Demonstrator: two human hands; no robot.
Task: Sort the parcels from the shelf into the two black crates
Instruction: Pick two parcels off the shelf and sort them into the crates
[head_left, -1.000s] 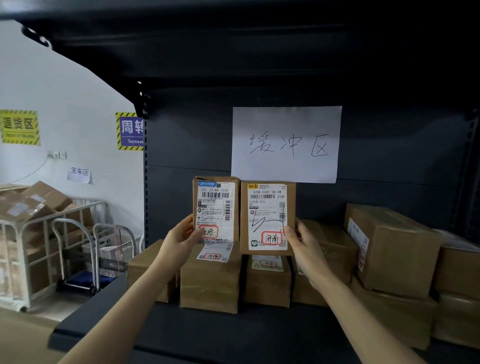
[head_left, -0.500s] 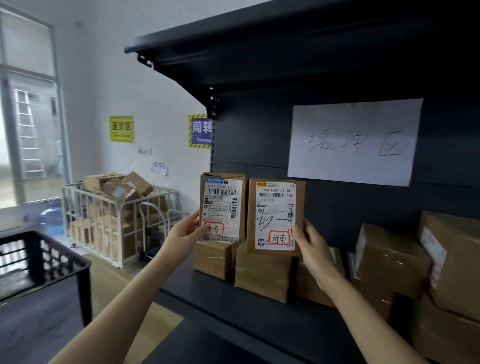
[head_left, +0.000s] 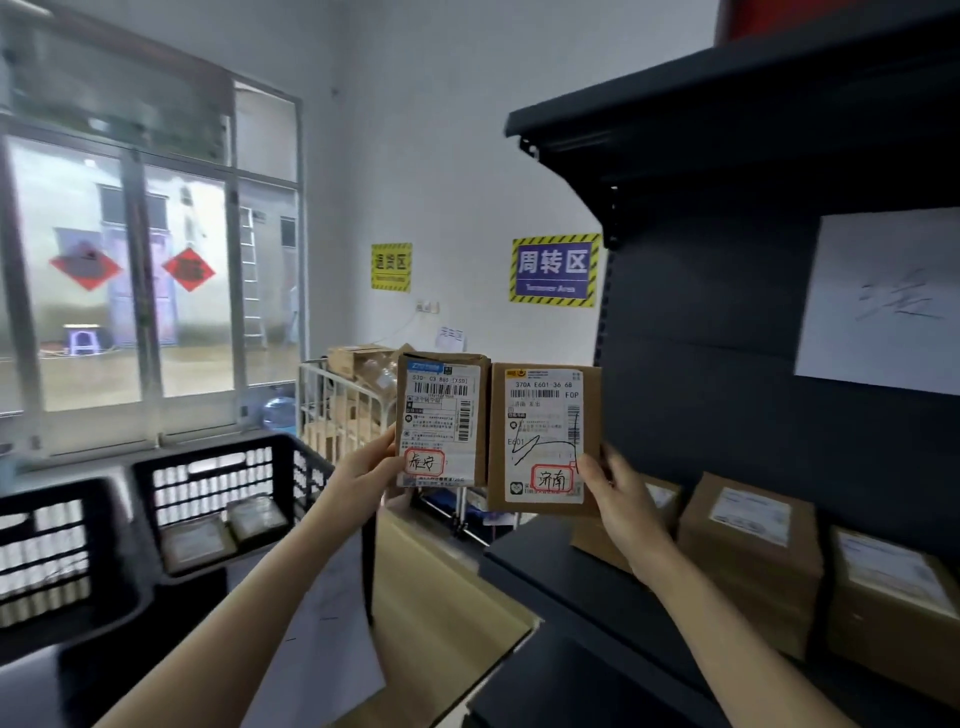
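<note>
Both hands are engaged. Left hand (head_left: 363, 478) pinches the lower left edge of the left parcel (head_left: 441, 421), thumb on the label face and the other fingers hidden behind. Right hand (head_left: 621, 493) grips the lower right corner of the right parcel (head_left: 543, 436) likewise. The parcels are held upright, side by side, labels toward the camera. Each bears a different red-ringed handwritten mark.

Change noted: a second ago the pair was held square against the back panel of the shelf (head_left: 571, 571). The view has since swung left. The parcels now sit at the shelf's left end, and both black crates have come into sight at lower left. Grips are unchanged.

The far crate (head_left: 218, 467) already holds two flat parcels (head_left: 223, 530). The contents of the near crate (head_left: 52, 545) cannot be made out. Assessment: label reading appears complete, transfer is under way, and the differing marks suggest one parcel per crate. Cartons (head_left: 748, 545) on the shelf await sorting.
</note>
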